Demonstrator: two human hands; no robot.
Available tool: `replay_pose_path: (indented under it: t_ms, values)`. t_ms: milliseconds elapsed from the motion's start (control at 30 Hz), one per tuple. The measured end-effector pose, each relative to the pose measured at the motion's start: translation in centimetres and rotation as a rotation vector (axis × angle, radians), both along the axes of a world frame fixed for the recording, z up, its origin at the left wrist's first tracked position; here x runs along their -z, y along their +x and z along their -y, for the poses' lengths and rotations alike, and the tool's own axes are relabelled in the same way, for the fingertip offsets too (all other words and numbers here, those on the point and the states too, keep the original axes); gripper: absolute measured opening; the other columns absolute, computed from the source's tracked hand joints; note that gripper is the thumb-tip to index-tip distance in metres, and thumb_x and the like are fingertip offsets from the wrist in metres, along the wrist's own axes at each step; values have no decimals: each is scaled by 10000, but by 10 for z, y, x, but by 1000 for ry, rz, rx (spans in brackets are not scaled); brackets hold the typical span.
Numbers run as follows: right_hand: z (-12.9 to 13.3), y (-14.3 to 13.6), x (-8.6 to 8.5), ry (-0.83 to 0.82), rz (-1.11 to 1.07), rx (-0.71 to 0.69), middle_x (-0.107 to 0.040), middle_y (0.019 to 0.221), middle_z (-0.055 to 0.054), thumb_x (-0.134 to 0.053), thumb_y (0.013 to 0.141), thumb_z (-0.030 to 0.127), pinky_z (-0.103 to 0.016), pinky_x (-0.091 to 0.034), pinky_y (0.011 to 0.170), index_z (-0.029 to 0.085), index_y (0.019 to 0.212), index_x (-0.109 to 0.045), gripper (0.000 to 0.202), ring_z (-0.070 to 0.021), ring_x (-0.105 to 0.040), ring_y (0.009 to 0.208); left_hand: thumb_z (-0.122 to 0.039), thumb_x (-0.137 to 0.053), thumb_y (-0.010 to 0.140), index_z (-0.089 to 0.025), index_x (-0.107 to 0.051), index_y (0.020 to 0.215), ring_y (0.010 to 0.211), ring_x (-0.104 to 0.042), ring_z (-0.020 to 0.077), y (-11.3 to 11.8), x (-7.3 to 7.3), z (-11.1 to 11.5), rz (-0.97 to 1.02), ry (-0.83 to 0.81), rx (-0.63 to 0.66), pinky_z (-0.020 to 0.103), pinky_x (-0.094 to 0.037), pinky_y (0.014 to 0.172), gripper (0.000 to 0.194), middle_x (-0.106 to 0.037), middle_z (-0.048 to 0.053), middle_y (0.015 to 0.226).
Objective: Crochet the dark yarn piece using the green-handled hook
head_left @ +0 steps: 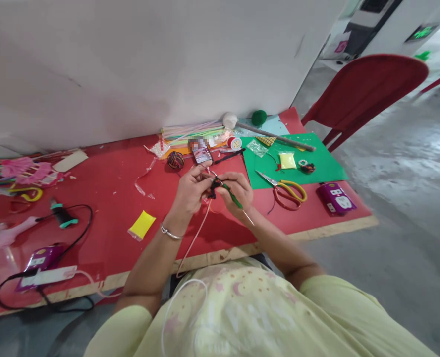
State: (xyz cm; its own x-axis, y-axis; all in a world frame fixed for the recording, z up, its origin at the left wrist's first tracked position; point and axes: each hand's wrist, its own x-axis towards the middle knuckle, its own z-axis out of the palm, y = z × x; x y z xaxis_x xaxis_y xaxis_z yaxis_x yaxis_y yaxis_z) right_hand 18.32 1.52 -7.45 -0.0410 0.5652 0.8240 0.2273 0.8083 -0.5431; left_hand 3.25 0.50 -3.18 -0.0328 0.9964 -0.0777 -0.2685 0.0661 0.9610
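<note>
Over the red table covering, both hands meet around a small dark crocheted piece point(214, 188). My left hand point(191, 191) pinches that piece and a strand of yarn from its left side. In my right hand point(238, 192) is a crochet hook with a green handle point(233, 196), whose thin metal end sticks out below the palm. A pink cord point(198, 229) hangs from near the hands over the table's front edge. Just behind the hands lies a phone point(201, 151) with its screen lit, and a ball of multicoloured yarn point(176, 160) sits to its left.
Scissors point(287, 190), a yellow packet point(287, 160) and a purple box point(336, 199) lie at right, partly on a green sheet point(326, 166). Another yellow packet point(141, 225) and a glue gun with cable point(62, 214) are at left. A red chair point(372, 91) stands at back right.
</note>
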Motion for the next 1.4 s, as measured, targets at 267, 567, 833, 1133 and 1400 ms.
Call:
replay_pose_path:
  t_ms: [267, 567, 833, 1133, 1400]
  values:
    - [-7, 4, -17, -129, 76, -82, -764, 928, -67, -684, 931, 310, -353, -558, 802, 221, 857, -764, 140, -179, -696, 852, -195, -808, 708, -184, -651, 1374, 681, -584, 91, -5, -5, 9, -399, 244, -135, 202, -489, 693, 685, -678, -25, 754]
    - [-7, 7, -19, -597, -280, -464, -764, 926, -53, -720, 884, 459, -250, -538, 607, 218, 797, -805, 270, -139, -676, 770, -229, -869, 644, -198, -705, 1281, 443, -414, 25, -23, -18, 12, 43, 63, 83, 188, -244, 404, 658, -641, -32, 722]
    - [-5, 2, -18, -701, -394, -535, -741, 854, -36, -718, 864, 517, -244, -538, 600, 222, 814, -810, 313, -126, -668, 713, -189, -929, 555, -208, -751, 1217, 511, -464, 40, -19, -17, 15, 3, 110, 1, 178, -330, 467, 686, -644, -44, 646]
    - [-6, -3, -13, -831, -521, -548, -757, 814, -53, -727, 818, 592, -244, -564, 582, 183, 758, -770, 416, -136, -673, 673, -171, -900, 552, -256, -746, 1215, 405, -310, 8, -8, -15, 16, 195, 41, 1, 179, -213, 391, 685, -566, -84, 599]
    - [-3, 14, -32, -584, -252, -565, -795, 988, -75, -657, 926, 483, -298, -608, 727, 206, 824, -807, 331, -174, -735, 834, -137, -880, 563, -242, -780, 1132, 421, -350, 14, -21, -22, 18, 172, 39, 75, 185, -249, 402, 587, -579, -66, 621]
